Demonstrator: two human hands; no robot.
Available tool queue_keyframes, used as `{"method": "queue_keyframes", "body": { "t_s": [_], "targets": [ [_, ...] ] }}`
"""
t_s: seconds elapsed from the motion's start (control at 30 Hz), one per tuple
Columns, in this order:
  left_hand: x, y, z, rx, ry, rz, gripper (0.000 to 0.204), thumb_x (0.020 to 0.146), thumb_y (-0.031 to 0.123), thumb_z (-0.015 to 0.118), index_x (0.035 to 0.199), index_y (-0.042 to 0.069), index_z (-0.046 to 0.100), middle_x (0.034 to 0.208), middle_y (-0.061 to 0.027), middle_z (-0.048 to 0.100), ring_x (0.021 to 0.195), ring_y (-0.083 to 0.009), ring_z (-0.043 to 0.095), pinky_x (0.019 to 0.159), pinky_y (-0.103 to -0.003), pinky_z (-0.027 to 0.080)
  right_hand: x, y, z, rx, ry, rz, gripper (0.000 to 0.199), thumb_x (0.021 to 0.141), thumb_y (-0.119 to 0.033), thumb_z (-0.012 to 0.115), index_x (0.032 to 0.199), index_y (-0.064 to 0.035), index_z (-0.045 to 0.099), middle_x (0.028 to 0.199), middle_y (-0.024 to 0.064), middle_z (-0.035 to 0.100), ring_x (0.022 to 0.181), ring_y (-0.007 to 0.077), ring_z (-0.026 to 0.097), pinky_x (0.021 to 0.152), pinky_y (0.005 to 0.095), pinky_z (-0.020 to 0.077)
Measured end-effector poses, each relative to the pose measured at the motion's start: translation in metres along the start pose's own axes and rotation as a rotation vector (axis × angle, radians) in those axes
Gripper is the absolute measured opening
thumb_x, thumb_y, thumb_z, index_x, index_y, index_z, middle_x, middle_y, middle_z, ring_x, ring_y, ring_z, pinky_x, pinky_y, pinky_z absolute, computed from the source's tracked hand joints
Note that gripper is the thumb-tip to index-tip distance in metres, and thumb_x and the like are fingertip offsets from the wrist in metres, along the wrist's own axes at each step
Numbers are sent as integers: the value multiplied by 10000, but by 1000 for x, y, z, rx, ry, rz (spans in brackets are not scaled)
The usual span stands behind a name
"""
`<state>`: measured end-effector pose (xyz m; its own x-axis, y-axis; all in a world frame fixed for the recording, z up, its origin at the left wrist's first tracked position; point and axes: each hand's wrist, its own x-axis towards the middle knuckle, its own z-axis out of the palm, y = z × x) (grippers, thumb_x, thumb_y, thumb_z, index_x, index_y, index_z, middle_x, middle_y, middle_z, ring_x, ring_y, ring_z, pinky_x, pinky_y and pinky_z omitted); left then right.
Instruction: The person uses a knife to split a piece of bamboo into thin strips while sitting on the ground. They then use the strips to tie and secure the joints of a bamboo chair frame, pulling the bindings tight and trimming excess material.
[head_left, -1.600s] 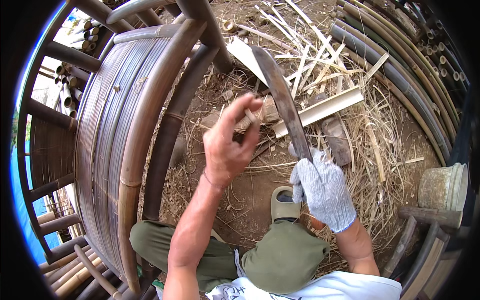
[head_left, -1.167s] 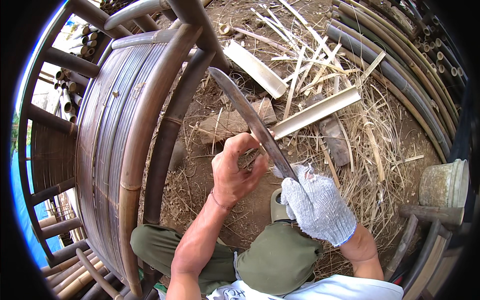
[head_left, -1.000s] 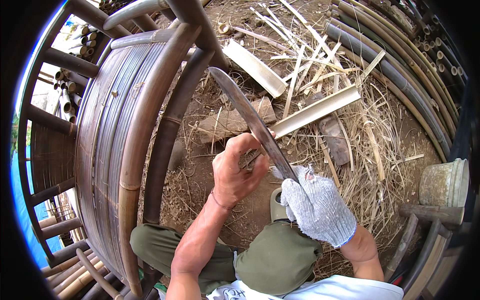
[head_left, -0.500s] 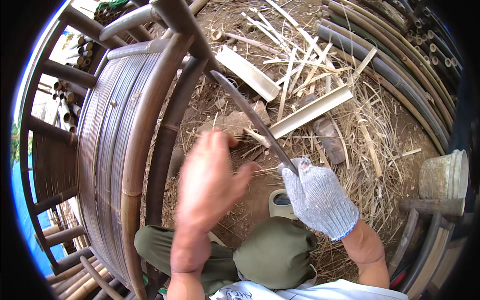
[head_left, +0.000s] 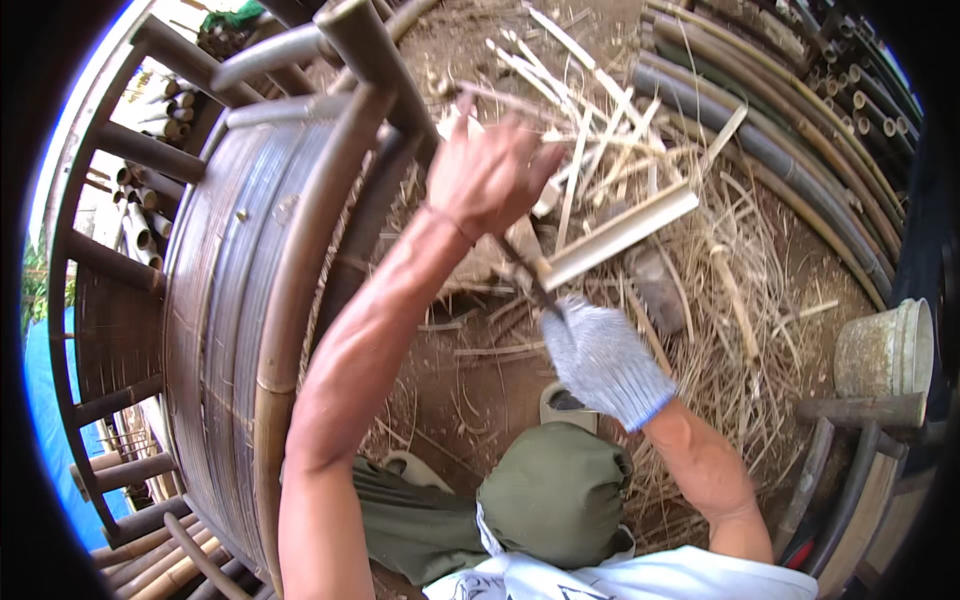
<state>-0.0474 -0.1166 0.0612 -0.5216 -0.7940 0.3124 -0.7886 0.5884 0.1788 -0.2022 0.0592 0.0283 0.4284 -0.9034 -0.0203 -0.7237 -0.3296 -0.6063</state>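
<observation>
My left hand (head_left: 487, 178), bare and a little blurred, reaches far forward with its fingers apart. It is above a pale split bamboo piece (head_left: 545, 203) that it mostly hides; whether it touches the piece I cannot tell. In a grey knit glove, my right hand (head_left: 605, 358) is closed around the lower end of a long dark-bladed knife (head_left: 528, 272). The blade slants up and to the left, and its far part is out of sight behind my left hand. Just beyond the knife lies another trough-shaped split bamboo piece (head_left: 625, 235).
Pale bamboo strips (head_left: 590, 110) and shavings (head_left: 740, 300) litter the dirt floor. A bamboo bench (head_left: 235, 300) stands close on my left. Long bamboo poles (head_left: 780, 150) are stacked at the far right, with a dirty white bucket (head_left: 880, 350) and a bamboo stool (head_left: 860, 410) nearer.
My left hand has moved forward and to the right, away from my lap. My right hand has shifted slightly left and forward, still gripping the knife.
</observation>
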Motion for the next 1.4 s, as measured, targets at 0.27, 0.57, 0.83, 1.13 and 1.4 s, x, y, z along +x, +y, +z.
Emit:
{"method": "queue_keyframes", "body": {
  "t_s": [0.27, 0.57, 0.83, 1.13, 1.4],
  "targets": [
    [-50, 52, -80, -701, 200, -474, 316, 957, 330, 716, 913, 34, 614, 635, -15, 604, 578, -85, 543, 511, -267, 432, 13, 14, -3, -230, 46, -167, 160, 956, -100, 512, 962, 20, 617, 823, 164, 630, 678, 291, 676, 589, 392, 564],
    [-111, 47, -11, -1231, 87, -652, 139, 970, 140, 688, 1000, 24, 619, 669, 8, 602, 586, -42, 591, 510, -213, 494, 35, 20, 38, 94, 36, -6, 126, 931, -126, 542, 896, -30, 616, 759, 184, 631, 707, 382, 662, 622, 473, 540],
    [-115, 46, -9, -922, 37, -498, 213, 1004, 154, 608, 942, -19, 714, 663, -35, 692, 562, -30, 535, 514, -211, 422, 43, 54, 99, 312, -54, 189, 269, 968, -209, 522, 906, 7, 668, 834, 253, 686, 794, 448, 677, 697, 523, 553],
    [-148, -1, -35, -1150, 190, -673, 332, 1067, 226, 493, 884, -4, 649, 714, -62, 680, 613, -85, 589, 528, -217, 396, 10, 86, 138, 386, -64, 372, 515, 908, -279, 604, 1308, 41, 554, 1082, 304, 661, 1004, 462, 646, 894, 508, 524],
    [-138, 20, -44, -1138, 511, -406, 433, 1083, 342, 465, 854, -11, 566, 687, -86, 511, 529, -167, 576, 566, -332, 555, -16, 104, 79, 417, 100, 507, 562, 950, -220, 608, 1427, 44, 471, 1173, 289, 655, 1043, 398, 670, 920, 447, 527]
  ]
}}
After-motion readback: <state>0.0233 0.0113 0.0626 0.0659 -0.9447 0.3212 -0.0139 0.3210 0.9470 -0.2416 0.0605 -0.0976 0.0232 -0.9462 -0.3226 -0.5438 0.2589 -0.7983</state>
